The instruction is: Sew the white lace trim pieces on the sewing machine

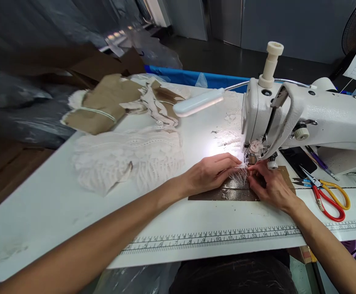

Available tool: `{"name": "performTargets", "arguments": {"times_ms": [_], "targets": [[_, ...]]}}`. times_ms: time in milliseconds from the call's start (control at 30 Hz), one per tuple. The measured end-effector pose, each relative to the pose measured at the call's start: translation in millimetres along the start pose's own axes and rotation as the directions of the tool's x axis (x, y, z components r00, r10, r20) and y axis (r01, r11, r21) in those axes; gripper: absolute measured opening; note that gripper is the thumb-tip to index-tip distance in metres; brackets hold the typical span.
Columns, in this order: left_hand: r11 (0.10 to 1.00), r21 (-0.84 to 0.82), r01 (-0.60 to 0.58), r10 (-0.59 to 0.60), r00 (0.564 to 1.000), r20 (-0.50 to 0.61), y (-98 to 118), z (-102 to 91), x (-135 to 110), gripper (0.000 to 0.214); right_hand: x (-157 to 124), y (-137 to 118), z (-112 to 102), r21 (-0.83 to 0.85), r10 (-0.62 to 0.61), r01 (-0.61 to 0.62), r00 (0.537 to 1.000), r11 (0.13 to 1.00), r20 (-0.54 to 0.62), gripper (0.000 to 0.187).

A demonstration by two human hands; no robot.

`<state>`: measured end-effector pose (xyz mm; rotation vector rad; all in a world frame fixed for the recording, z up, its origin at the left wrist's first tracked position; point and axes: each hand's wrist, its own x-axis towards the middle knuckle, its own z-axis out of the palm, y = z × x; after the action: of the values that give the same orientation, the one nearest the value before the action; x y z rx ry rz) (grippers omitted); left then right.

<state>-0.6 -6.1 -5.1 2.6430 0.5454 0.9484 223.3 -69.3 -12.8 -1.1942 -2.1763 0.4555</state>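
A small piece of white lace lies under the needle area of the white sewing machine. My left hand pinches the lace's left side between thumb and fingers, just in front of the presser foot. On the right, my right hand has its fingers curled in at the lace's edge, close to the needle. Its fingertips are partly hidden by the machine's parts. Beneath both hands is a brown plate on the table. More white lace stretches behind the needle, lit by a lamp.
A pile of white lace lies left, with tied brown bundles behind it. Scissors with red and yellow handles, a black phone and a purple pen lie right. A printed ruler runs along the front edge.
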Motion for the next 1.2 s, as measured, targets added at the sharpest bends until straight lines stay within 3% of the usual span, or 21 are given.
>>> {"name": "performTargets", "arguments": {"times_ms": [167, 333, 500, 800, 933, 1033, 1200], "targets": [[0.999, -0.004, 0.050, -0.050, 0.999, 0.009, -2.9, -1.3, -2.6, 0.021, -2.2, 0.4, 1.3, -0.179, -0.089, 0.115, 0.985, 0.977, 0.146, 0.036], [0.993, 0.089, -0.077, 0.070, 0.994, 0.083, -3.2, 4.0, -4.3, 0.021, -3.7, -0.5, -3.2, -0.126, -0.127, 0.151, 0.976, 0.981, 0.178, 0.038], [0.965, 0.184, -0.188, 0.176, 0.981, 0.082, 1.1, 7.8, -1.5, 0.020, -5.0, -2.9, -7.2, -0.112, -0.112, 0.139, 0.970, 0.984, 0.217, 0.028], [0.944, 0.205, -0.258, 0.238, 0.964, 0.117, 0.0, 11.5, -4.0, 0.018, -4.4, -4.2, -5.7, -0.106, -0.116, 0.138, 0.975, 0.985, 0.188, 0.030], [0.932, 0.232, -0.278, 0.232, 0.951, 0.205, -0.2, 8.3, -4.1, 0.019, -4.4, -1.2, -7.8, -0.008, -0.099, 0.103, 0.976, 0.995, 0.193, 0.029], [0.907, 0.288, -0.306, 0.228, 0.934, 0.274, 0.4, 5.9, -4.7, 0.021, -4.6, 5.7, -7.1, 0.050, 0.004, -0.011, 0.991, 0.999, 0.137, 0.033], [0.872, 0.359, -0.331, 0.228, 0.926, 0.300, 1.3, 5.6, -4.8, 0.024, -3.5, 12.3, 0.2, -0.172, 0.151, -0.128, 0.981, 0.977, 0.125, 0.039]]}}
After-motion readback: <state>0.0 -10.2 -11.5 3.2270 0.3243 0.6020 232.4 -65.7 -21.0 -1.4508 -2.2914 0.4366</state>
